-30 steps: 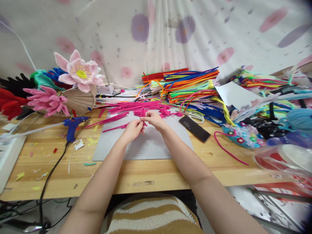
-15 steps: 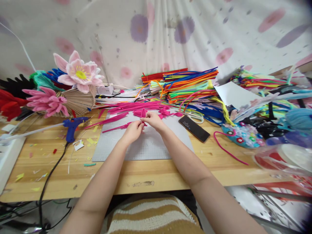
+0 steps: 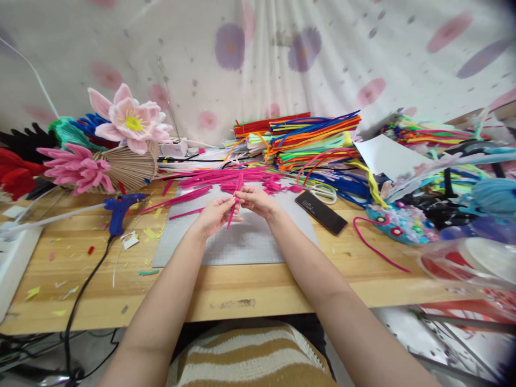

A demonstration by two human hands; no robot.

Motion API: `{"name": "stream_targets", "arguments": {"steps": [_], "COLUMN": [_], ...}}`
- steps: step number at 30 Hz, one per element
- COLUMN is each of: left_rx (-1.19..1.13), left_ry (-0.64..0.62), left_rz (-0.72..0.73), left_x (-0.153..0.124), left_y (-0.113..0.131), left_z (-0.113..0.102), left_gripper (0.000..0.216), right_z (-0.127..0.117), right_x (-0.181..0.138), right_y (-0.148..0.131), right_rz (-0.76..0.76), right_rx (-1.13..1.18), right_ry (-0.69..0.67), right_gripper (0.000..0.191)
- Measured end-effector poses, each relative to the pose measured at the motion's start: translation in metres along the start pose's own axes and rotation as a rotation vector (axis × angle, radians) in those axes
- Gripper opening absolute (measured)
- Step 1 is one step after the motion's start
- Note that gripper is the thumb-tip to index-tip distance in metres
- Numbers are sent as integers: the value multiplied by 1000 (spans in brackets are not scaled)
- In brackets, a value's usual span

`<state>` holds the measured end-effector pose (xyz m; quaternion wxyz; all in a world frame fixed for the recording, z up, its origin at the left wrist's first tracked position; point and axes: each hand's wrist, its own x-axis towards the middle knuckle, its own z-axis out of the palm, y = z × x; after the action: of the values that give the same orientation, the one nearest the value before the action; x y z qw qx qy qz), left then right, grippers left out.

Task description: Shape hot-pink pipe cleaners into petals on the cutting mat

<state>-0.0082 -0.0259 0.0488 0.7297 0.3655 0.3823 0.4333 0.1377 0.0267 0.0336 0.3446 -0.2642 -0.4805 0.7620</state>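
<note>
Above the grey cutting mat (image 3: 258, 247), my left hand (image 3: 216, 216) and my right hand (image 3: 256, 201) meet fingertip to fingertip. Both are closed on a magenta pipe cleaner piece (image 3: 230, 217); its upper end rises past my right fingers and its lower end sticks out below. How the piece is bent between the fingertips is hidden. Behind the hands, a bundle of magenta pipe cleaners (image 3: 226, 176) stretches across the mat's far edge. More magenta strips (image 3: 189, 196) lie left of my left hand, and small magenta shaped pieces (image 3: 272, 184) are just beyond my right hand.
A blue glue gun (image 3: 119, 212) with a black cord lies left. A phone (image 3: 321, 212) and scissors (image 3: 325, 192) are right of the mat. Stacks of coloured pipe cleaners (image 3: 314, 141) stand behind. A pink fuzzy flower (image 3: 131, 121) is at back left, a decorated blue piece (image 3: 403, 223) at right.
The magenta piece now stands turned between my fingers, its lower end showing below them. My left hand has rolled, with its fingers more spread; my right hand has shifted slightly.
</note>
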Motion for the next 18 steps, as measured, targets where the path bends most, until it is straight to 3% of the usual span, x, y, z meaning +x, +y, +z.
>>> {"name": "stream_targets", "arguments": {"steps": [6, 13, 15, 18], "left_rx": [301, 1288, 1378, 1329], "left_ry": [97, 428, 446, 369], "left_rz": [70, 294, 292, 306], "left_x": [-2, 1, 2, 3], "left_y": [2, -3, -4, -4], "left_z": [2, 14, 14, 11], "left_gripper": [17, 17, 19, 22], "right_z": [1, 7, 7, 6], "right_x": [0, 11, 14, 17], "right_y": [-9, 0, 5, 9], "right_rz": [-37, -157, -186, -174], "right_rx": [-206, -509, -600, -634], "right_ry": [97, 312, 387, 423], "right_gripper": [34, 34, 34, 34]}}
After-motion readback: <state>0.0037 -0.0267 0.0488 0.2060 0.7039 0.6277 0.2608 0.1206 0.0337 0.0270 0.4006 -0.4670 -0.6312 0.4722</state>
